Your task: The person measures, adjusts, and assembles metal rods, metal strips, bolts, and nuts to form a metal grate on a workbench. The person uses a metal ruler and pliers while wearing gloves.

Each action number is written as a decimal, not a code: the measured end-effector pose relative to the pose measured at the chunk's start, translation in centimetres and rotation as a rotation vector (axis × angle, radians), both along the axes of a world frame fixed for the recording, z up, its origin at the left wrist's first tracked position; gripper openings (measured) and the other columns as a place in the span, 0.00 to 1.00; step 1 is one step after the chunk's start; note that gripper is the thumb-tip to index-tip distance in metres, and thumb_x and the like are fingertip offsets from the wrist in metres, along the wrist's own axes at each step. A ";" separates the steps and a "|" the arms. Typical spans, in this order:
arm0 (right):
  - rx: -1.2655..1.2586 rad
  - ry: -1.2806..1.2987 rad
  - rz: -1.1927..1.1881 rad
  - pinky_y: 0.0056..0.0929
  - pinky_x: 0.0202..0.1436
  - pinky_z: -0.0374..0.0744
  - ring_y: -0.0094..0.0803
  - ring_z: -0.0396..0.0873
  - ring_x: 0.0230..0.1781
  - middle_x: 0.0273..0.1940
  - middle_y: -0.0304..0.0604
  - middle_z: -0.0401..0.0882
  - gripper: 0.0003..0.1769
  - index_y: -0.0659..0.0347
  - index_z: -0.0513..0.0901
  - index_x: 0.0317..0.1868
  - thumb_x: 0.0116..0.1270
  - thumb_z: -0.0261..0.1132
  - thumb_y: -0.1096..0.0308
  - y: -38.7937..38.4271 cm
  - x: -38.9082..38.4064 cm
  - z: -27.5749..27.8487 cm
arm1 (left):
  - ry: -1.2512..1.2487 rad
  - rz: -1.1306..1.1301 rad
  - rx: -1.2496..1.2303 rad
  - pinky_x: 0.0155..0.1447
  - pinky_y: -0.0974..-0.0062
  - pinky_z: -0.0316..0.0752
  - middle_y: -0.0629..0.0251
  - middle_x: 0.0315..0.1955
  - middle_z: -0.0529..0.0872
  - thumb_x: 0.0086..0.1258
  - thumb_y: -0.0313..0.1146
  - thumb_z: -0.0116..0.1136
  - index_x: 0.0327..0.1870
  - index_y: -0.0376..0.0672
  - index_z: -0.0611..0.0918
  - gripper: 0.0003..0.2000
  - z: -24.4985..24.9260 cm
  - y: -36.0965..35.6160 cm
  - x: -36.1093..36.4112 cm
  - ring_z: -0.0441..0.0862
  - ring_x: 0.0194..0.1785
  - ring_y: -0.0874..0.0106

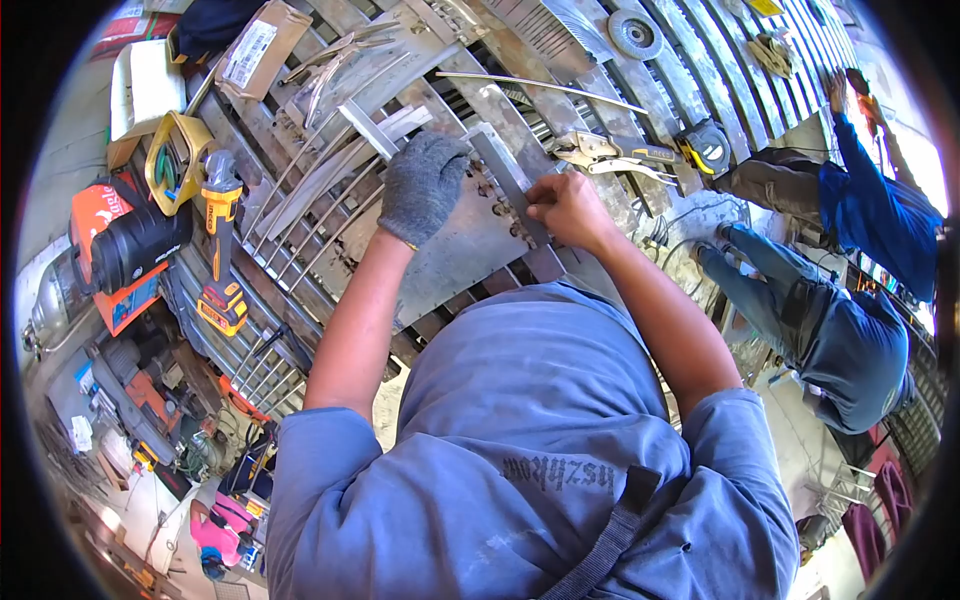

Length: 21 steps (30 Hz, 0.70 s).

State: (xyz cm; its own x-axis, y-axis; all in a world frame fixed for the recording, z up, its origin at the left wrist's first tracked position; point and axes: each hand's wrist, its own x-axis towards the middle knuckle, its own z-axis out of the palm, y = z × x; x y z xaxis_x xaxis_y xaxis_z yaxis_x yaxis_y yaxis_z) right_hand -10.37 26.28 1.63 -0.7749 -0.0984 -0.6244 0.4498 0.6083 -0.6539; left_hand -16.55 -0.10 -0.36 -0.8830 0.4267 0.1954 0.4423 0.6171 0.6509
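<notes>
My left hand [425,190], in a dark grey knitted glove, is closed over the end of a pale flat metal strip [367,128]; its fingertips are partly hidden. Bare, my right hand [575,208] pinches the edge of a grey flat metal bar [503,168] with thumb and fingers. Beneath both hands lies a metal plate [440,275] on the slatted bench. Locking pliers [597,150] rest just beyond my right hand. A long thin rod [545,88] lies across the slats ahead.
To the left are a yellow angle grinder [220,235], a cut-open yellow container [175,165] and a cardboard box [262,48]. A tape measure [706,147] and a grinding disc [635,35] lie on the slats. Two people in blue [850,340] are at the right; another person in pink [228,525] is lower left.
</notes>
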 end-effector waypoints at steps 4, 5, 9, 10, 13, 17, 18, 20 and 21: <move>-0.004 -0.001 0.010 0.37 0.52 0.90 0.36 0.95 0.43 0.45 0.52 0.98 0.15 0.66 0.95 0.54 0.67 0.81 0.74 0.0 0.0 -0.1 | 0.060 -0.051 -0.035 0.63 0.50 0.83 0.53 0.46 0.91 0.74 0.31 0.69 0.47 0.43 0.92 0.06 -0.3 -0.4 -0.5 0.88 0.54 0.47; -0.008 -0.006 0.010 0.39 0.54 0.90 0.40 0.96 0.45 0.45 0.54 0.98 0.16 0.66 0.95 0.54 0.67 0.81 0.74 0.0 -0.1 -0.1 | 0.075 -0.073 -0.038 0.63 0.49 0.83 0.53 0.46 0.91 0.74 0.32 0.69 0.47 0.43 0.92 0.06 -0.4 -0.5 -0.7 0.88 0.55 0.47; -0.007 0.046 0.016 0.40 0.56 0.90 0.44 0.96 0.46 0.45 0.57 0.97 0.15 0.67 0.95 0.54 0.67 0.79 0.74 -0.1 0.2 0.1 | 0.042 -0.083 -0.024 0.61 0.48 0.83 0.51 0.45 0.91 0.76 0.33 0.68 0.48 0.42 0.92 0.07 -0.8 -0.6 -0.8 0.88 0.53 0.46; -0.005 0.040 0.021 0.41 0.56 0.90 0.45 0.96 0.46 0.45 0.58 0.96 0.15 0.67 0.95 0.54 0.68 0.79 0.74 -0.2 0.2 0.2 | 0.007 -0.080 -0.028 0.60 0.48 0.83 0.51 0.45 0.91 0.76 0.33 0.67 0.48 0.42 0.92 0.07 -0.8 -0.6 -0.7 0.88 0.53 0.46; 0.011 0.034 0.037 0.44 0.55 0.89 0.48 0.96 0.46 0.44 0.60 0.95 0.13 0.66 0.94 0.53 0.69 0.78 0.75 -0.3 0.0 0.6 | -0.011 -0.075 -0.017 0.59 0.47 0.83 0.50 0.45 0.90 0.77 0.34 0.67 0.48 0.42 0.92 0.08 -0.8 -0.7 -0.8 0.88 0.52 0.45; 0.050 0.040 0.076 0.44 0.58 0.88 0.48 0.96 0.47 0.44 0.59 0.96 0.15 0.64 0.95 0.55 0.69 0.78 0.73 -0.6 -0.1 1.1 | 0.009 -0.050 -0.055 0.58 0.47 0.83 0.50 0.44 0.90 0.77 0.35 0.67 0.46 0.43 0.92 0.08 -0.5 -0.4 -1.1 0.88 0.51 0.46; 0.059 0.038 0.089 0.42 0.59 0.89 0.47 0.96 0.47 0.45 0.58 0.96 0.16 0.64 0.95 0.56 0.69 0.79 0.73 -0.6 0.0 1.1 | -0.009 -0.054 -0.047 0.58 0.47 0.83 0.50 0.43 0.91 0.77 0.35 0.67 0.46 0.43 0.92 0.08 -0.5 -0.4 -1.2 0.88 0.51 0.46; 0.069 0.065 0.113 0.42 0.59 0.89 0.47 0.96 0.48 0.45 0.57 0.96 0.19 0.63 0.94 0.59 0.68 0.79 0.74 -0.5 0.1 1.1 | -0.047 -0.064 -0.031 0.57 0.47 0.83 0.51 0.42 0.91 0.77 0.36 0.68 0.45 0.43 0.93 0.08 -0.5 -0.4 -1.5 0.88 0.51 0.46; 0.074 0.079 0.125 0.42 0.59 0.89 0.47 0.96 0.48 0.46 0.56 0.96 0.20 0.62 0.93 0.61 0.68 0.79 0.74 -0.5 0.2 1.1 | -0.037 -0.059 -0.025 0.57 0.47 0.83 0.51 0.41 0.91 0.77 0.37 0.69 0.44 0.43 0.93 0.08 -0.5 -0.3 -1.4 0.88 0.51 0.46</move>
State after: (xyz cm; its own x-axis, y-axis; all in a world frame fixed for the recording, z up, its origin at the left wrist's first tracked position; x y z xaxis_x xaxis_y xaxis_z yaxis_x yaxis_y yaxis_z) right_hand -10.17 25.77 2.71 -0.8063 -0.1528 -0.5714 0.3169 0.7040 -0.6355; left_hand -18.00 -0.42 -0.82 -0.8626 0.4825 0.1520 0.4543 0.6067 0.6523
